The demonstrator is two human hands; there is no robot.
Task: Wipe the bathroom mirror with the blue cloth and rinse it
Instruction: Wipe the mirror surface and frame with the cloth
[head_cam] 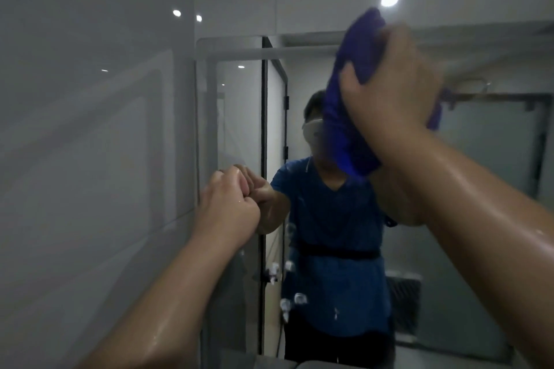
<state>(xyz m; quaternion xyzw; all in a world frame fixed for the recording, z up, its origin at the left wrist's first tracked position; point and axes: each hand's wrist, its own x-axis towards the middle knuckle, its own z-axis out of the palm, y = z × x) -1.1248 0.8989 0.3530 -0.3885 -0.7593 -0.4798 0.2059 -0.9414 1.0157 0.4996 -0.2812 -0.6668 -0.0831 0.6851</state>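
your blue cloth point(356, 69) sits crumpled in a long bunch against the mirror point(494, 144), its top just past the mirror's upper edge, its lower end hanging.

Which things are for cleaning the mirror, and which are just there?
For the job: blue cloth, right hand gripping it, mirror.
Just there: left hand curled in a fist, wall tiles.

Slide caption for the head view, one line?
Right hand grips the blue cloth against the mirror; left hand curled by its left edge.
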